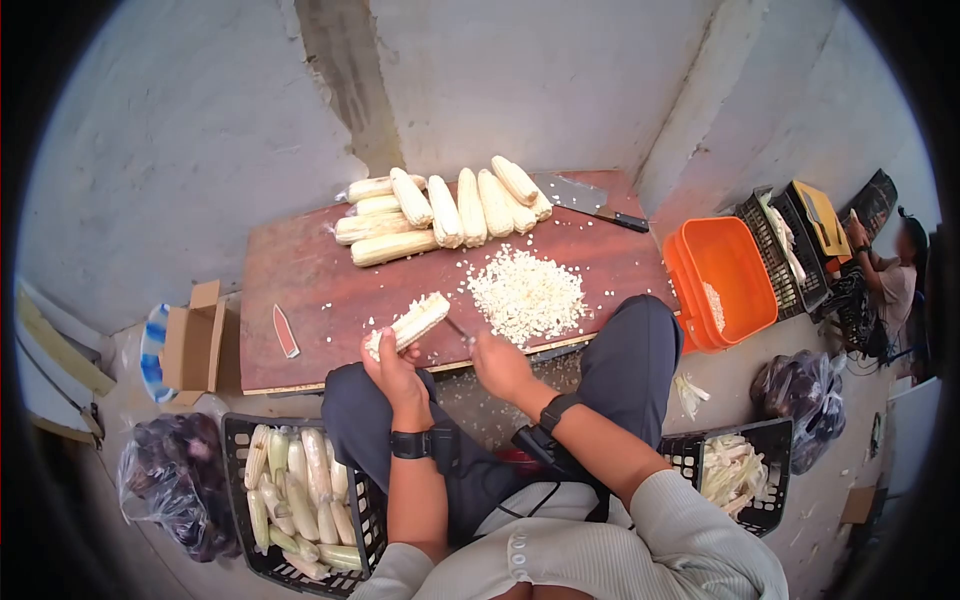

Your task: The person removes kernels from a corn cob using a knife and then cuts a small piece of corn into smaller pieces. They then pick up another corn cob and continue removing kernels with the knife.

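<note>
At frame centre, the left hand (392,362) wraps its fingers around the pale, partly stripped corn cob (412,324), long axis slanting up-right toward the white kernel heap (527,293). The right hand (497,364), just beside the cob's lower side, pinches a thin dark blade (458,328).

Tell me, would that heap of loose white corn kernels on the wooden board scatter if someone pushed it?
Probably. The heap of loose white corn kernels is many small separate bits, and strays already dot the reddish wooden board. Each looks light, so likely sliding easily.
</note>
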